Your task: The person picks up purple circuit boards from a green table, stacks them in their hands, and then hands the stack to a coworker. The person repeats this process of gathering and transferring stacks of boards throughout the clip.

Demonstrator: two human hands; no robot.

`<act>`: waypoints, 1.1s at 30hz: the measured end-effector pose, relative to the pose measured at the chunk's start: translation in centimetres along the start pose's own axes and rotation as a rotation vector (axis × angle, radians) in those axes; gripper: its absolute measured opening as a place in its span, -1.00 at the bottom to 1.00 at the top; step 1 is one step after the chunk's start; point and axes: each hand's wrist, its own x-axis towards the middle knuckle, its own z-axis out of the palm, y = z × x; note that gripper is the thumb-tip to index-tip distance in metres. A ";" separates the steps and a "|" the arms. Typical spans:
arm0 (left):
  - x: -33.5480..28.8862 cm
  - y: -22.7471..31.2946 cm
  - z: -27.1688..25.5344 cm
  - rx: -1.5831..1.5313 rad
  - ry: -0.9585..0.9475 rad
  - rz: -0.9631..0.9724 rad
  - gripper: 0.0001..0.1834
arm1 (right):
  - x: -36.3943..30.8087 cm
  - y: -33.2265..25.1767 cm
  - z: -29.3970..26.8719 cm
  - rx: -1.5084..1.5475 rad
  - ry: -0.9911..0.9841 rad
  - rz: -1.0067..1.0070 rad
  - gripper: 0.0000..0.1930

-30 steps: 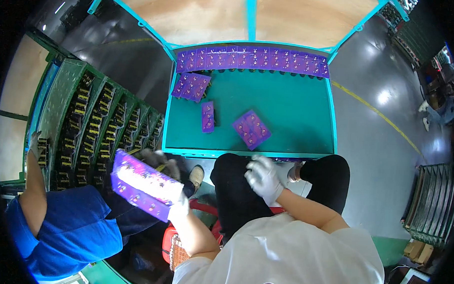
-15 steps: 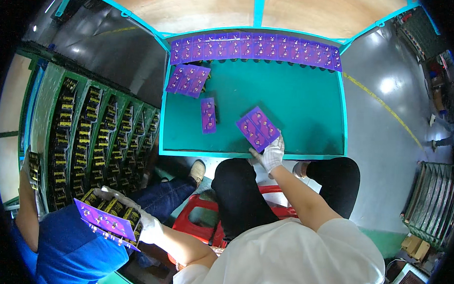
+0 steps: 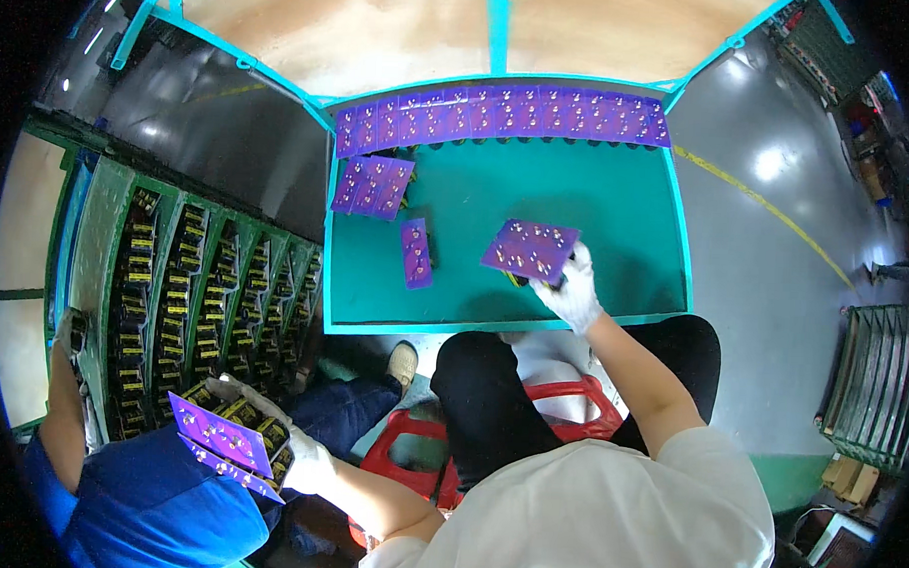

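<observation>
In a white glove, my right hand [image 3: 574, 296] grips the near right edge of a purple circuit board [image 3: 536, 247]. That board is tilted above the green tabletop, with black and yellow parts below it. Off to the left, my white-gloved left hand [image 3: 313, 466] is closed on the end of some purple circuit boards [image 3: 219, 434] with black and yellow blocks behind them. Another gloved hand [image 3: 245, 392], seemingly the co-worker's, touches the same boards. One narrow purple board [image 3: 415, 254] lies on the table, left of my right hand.
A teal-rimmed table [image 3: 513, 323] carries a row of purple boards [image 3: 500, 113] along its back, plus a small group of boards [image 3: 373, 186] at left. Beside the co-worker in blue [image 3: 156, 504] stands a green rack [image 3: 106, 222] of black and yellow parts. Red stools [image 3: 403, 472] are below.
My right hand has moved a little right, and the board in it has turned and tilted. My left hand still holds its boards beside the co-worker. The whole view has shifted slightly.
</observation>
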 end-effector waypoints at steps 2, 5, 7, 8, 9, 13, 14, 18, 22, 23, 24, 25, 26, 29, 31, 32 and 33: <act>-2.6 -1.7 1.1 0.370 -0.136 0.074 -0.52 | 0.8 -2.5 -3.1 -0.016 0.043 -0.242 -0.63; -4.6 -2.9 1.3 0.696 -0.197 0.220 -0.44 | 1.5 -7.5 -10.0 -0.399 -0.069 -0.494 -0.59; -6.0 -2.2 1.8 0.390 -0.145 0.079 -0.42 | 0.1 -8.6 -12.1 -0.157 -0.051 -0.254 -0.54; -5.0 -2.2 0.7 0.633 -0.180 0.180 -0.40 | 0.3 -10.0 -14.1 -0.029 -0.035 -0.181 -0.52; -4.2 -2.2 -0.3 0.868 -0.194 0.297 -0.38 | 0.7 -10.9 -16.1 0.011 -0.009 -0.232 -0.46; -2.4 -4.9 -1.9 1.917 -0.189 0.351 -0.43 | 0.6 -12.3 -19.1 0.059 0.111 -0.306 -0.46; -1.5 -5.4 -2.2 2.163 -0.213 0.299 -0.44 | 0.4 -12.3 -19.4 0.065 0.136 -0.313 -0.46; 0.3 -6.4 -3.7 2.628 -0.341 0.067 -0.46 | -0.7 -12.6 -21.3 0.058 0.206 -0.326 -0.46; -0.3 -8.3 -4.4 2.866 -0.478 0.314 -0.48 | -1.1 -13.5 -22.7 0.061 0.231 -0.339 -0.46; -0.4 -8.1 -4.2 3.063 -0.586 0.441 -0.47 | -1.2 -13.4 -23.0 0.058 0.238 -0.344 -0.46; -0.8 -7.7 -4.1 3.258 -0.710 0.580 -0.46 | -1.6 -12.9 -23.3 0.066 0.249 -0.347 -0.46; -1.1 -7.4 -4.0 3.229 -0.727 0.562 -0.46 | -1.8 -12.5 -23.5 0.073 0.258 -0.359 -0.46; -1.4 -7.1 -3.7 3.200 -0.743 0.543 -0.46 | -2.2 -12.3 -24.0 0.074 0.269 -0.353 -0.46; -1.0 -7.7 -4.1 3.273 -0.814 0.523 -0.47 | -2.6 -12.6 -24.6 0.064 0.281 -0.350 -0.45; -1.0 -8.0 -4.3 3.117 -0.733 0.447 -0.49 | -2.9 -12.7 -25.0 0.059 0.292 -0.347 -0.45; -0.9 -8.2 -4.1 2.905 -0.616 0.379 -0.49 | -3.1 -12.6 -25.2 0.056 0.298 -0.351 -0.45; -1.3 -8.6 -4.1 2.702 -0.521 0.315 -0.49 | -3.4 -12.7 -25.5 0.063 0.304 -0.346 -0.45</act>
